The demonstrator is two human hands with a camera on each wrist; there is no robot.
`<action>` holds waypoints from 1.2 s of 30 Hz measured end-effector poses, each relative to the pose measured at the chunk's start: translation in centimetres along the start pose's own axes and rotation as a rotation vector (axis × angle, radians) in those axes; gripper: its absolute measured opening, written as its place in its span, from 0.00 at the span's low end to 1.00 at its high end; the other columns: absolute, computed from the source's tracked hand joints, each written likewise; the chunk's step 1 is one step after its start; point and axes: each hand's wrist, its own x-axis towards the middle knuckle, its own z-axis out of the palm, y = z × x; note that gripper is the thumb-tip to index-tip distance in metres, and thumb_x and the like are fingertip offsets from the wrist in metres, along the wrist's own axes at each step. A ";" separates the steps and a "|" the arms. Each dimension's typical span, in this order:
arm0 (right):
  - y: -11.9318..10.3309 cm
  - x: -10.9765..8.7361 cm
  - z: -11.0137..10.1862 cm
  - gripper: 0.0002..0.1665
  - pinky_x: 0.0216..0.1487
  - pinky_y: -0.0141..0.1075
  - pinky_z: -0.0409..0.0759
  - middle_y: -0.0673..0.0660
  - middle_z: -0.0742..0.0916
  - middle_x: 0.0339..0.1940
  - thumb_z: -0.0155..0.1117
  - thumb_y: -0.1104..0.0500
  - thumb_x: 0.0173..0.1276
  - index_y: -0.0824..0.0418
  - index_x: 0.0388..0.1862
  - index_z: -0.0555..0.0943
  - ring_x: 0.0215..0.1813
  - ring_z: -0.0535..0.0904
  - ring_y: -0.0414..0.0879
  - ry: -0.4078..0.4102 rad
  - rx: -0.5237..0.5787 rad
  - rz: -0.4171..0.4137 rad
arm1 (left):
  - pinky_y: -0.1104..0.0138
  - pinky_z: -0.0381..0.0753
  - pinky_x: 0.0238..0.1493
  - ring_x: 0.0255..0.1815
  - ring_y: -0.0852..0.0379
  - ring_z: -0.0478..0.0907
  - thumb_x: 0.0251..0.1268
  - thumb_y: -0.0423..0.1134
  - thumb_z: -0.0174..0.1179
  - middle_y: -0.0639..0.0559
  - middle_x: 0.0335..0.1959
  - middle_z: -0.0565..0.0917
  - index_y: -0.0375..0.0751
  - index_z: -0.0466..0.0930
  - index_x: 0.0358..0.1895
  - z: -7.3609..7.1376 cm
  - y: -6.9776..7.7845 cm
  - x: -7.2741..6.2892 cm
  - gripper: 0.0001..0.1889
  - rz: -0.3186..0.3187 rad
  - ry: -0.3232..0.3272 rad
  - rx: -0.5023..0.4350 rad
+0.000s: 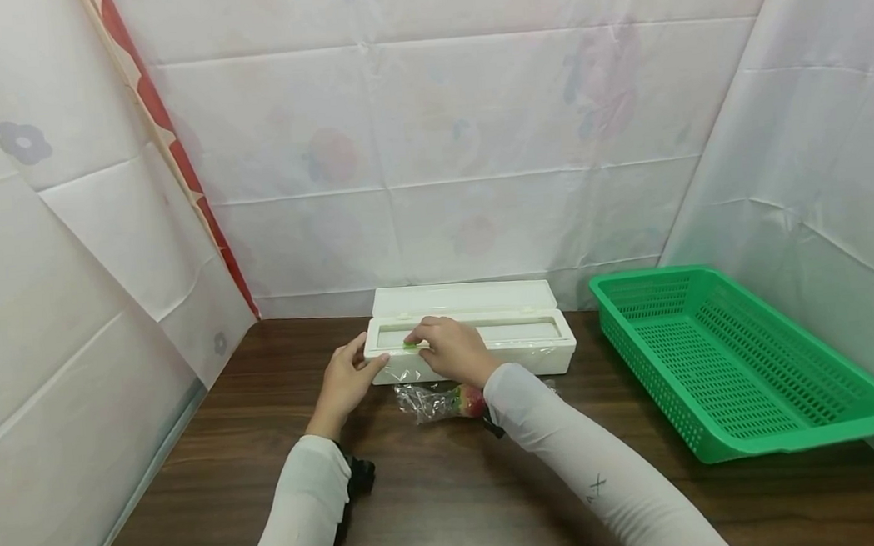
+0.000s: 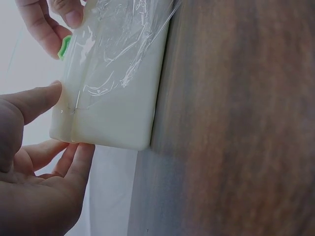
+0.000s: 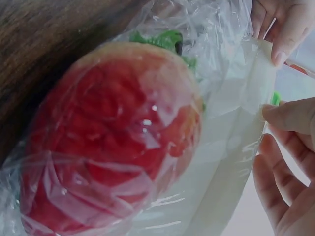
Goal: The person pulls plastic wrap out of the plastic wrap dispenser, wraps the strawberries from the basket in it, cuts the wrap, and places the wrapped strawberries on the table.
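Note:
A white cling film dispenser (image 1: 517, 361) stands on the table with its lid (image 1: 461, 296) raised at the back. At its left end, my left hand (image 1: 342, 386) grips the corner, thumb on the top edge and fingers against the end face. My right hand (image 1: 454, 351) pinches a small green slide cutter (image 2: 64, 47) on the front top edge, toward the left end. Clear film (image 1: 424, 402) hangs over the dispenser's front. Before it lies a red fruit (image 3: 113, 128) with green leaves, covered in film; the right forearm partly hides it in the head view.
To the right sits a green plastic basket (image 1: 639, 386) with perforated sides. The dark wooden table (image 1: 436, 498) meets white patterned sheets (image 1: 474, 137) at the back and both sides.

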 end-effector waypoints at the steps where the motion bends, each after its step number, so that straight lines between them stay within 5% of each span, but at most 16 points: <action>1: 0.0 0.0 0.0 0.16 0.38 0.34 0.82 0.46 0.87 0.51 0.68 0.63 0.68 0.49 0.53 0.86 0.49 0.83 0.44 -0.006 0.003 -0.003 | 0.55 0.73 0.65 0.66 0.40 0.71 0.71 0.44 0.65 0.33 0.64 0.66 0.34 0.62 0.76 0.0 0.0 0.0 0.36 0.002 -0.001 0.002; 18: 0.4 0.4 -0.1 0.24 0.40 0.36 0.82 0.45 0.84 0.57 0.64 0.67 0.69 0.47 0.60 0.84 0.57 0.81 0.44 -0.078 -0.040 -0.125 | 0.57 0.74 0.64 0.66 0.40 0.71 0.71 0.42 0.65 0.33 0.66 0.64 0.32 0.61 0.75 0.1 0.1 -0.1 0.36 0.001 0.003 -0.008; 25: 0.3 0.6 -0.2 0.27 0.27 0.31 0.76 0.44 0.83 0.61 0.57 0.69 0.72 0.45 0.63 0.82 0.56 0.80 0.46 -0.111 -0.092 -0.166 | 0.56 0.73 0.65 0.66 0.41 0.71 0.71 0.42 0.64 0.33 0.66 0.65 0.33 0.61 0.76 0.0 0.1 -0.1 0.36 -0.003 0.000 -0.013; 36: 0.0 0.7 -0.3 0.23 0.31 0.32 0.79 0.51 0.82 0.59 0.63 0.57 0.72 0.52 0.66 0.79 0.48 0.82 0.43 -0.102 -0.076 -0.083 | 0.57 0.73 0.65 0.66 0.42 0.71 0.71 0.44 0.64 0.35 0.65 0.65 0.36 0.61 0.76 0.1 0.2 -0.3 0.36 -0.018 -0.001 -0.007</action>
